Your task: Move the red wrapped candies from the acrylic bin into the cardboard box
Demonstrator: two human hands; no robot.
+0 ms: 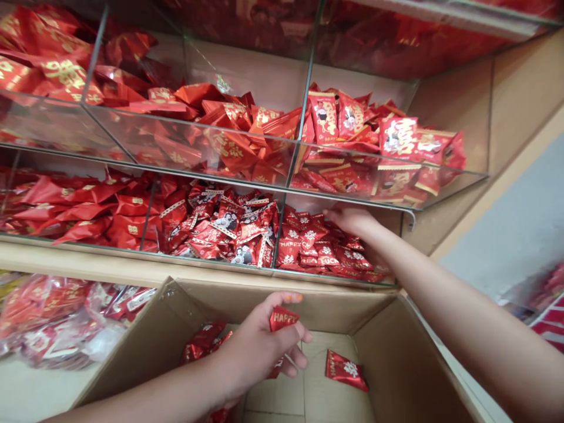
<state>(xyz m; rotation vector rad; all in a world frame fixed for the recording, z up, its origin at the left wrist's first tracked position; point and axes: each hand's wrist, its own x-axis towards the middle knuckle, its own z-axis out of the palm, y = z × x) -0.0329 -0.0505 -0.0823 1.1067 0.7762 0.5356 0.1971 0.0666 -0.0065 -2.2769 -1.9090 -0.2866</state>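
Note:
My left hand (259, 346) is inside an open cardboard box (383, 346), fingers closed on a small red "HAPPY" candy packet (283, 318). Another red packet (346, 370) lies on the box floor to its right, and more packets (205, 341) sit at the box's left. My right hand (350, 218) reaches into the lower right glass bin (343, 281), resting on a heap of red candy packets (315, 247); its fingers are partly hidden under the upper shelf's edge.
Glass-divided bins hold red wrapped sweets: an upper row (247, 141) and a lower row (132, 214). Clear plastic bags of red packets (57, 317) lie at the left. A wooden side wall (520, 100) stands at the right, grey floor (515, 235) beyond.

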